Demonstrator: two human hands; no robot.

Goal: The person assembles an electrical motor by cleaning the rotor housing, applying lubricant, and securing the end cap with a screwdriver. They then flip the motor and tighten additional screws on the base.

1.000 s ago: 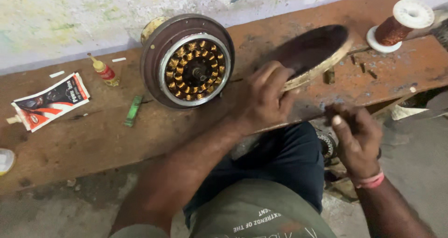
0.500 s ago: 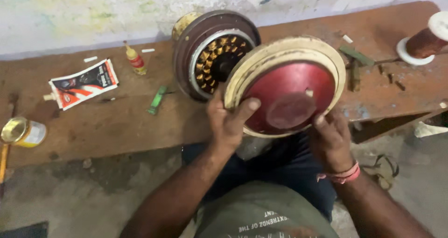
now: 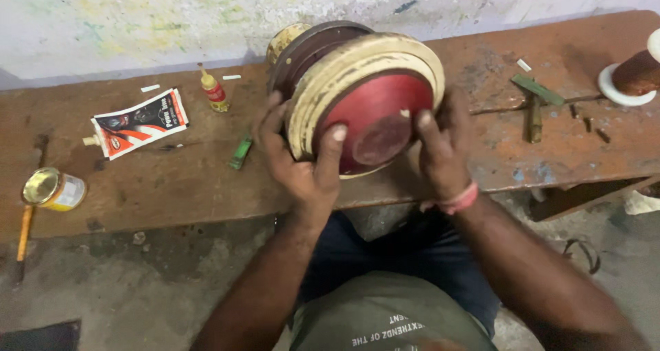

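Here one round motor cover [image 3: 371, 103], cream-rimmed with a red inner face, is held upright against the single brown motor body [image 3: 309, 45] standing on the wooden worktop [image 3: 172, 186]. Both hands grip its rim: left hand [image 3: 302, 158] and right hand [image 3: 443, 148], fingers curled round the edges. Farther left lie one glue sachet [image 3: 137, 123], one small bottle [image 3: 213, 93] and one tin [image 3: 53, 189] near the worktop's front edge; one wire spool [image 3: 636, 76] stands far right, with bare wood between.

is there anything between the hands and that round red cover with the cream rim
Nothing visible. The left hand and right hand both grip the round red cover with the cream rim directly, fingers on its face and edge. The cover sits right against the dark round motor housing behind it; whether a gap remains there cannot be told.
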